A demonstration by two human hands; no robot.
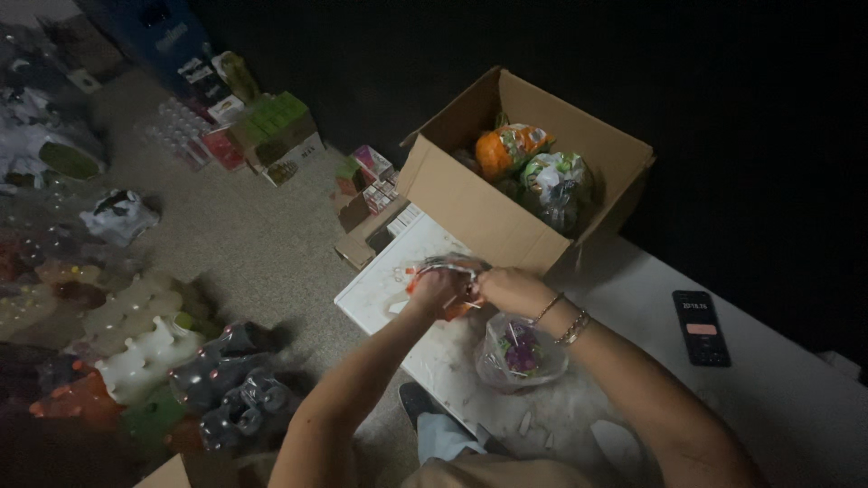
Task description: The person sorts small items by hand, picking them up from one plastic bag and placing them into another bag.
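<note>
Here your left hand (438,287) and right hand (508,287) together grip a small orange packet (449,271). They work just below the cardboard box (470,203), above the white counter (778,380).

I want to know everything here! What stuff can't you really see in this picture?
- Head view: the small bag between the left hand and right hand is mostly covered by the fingers; each grip is unclear.
- Bottom of the cardboard box: hidden behind its front wall and the packets.
- Phone screen: too small.
- Bottle packs on the floor: dark, blurred, cut by the left edge.
</note>
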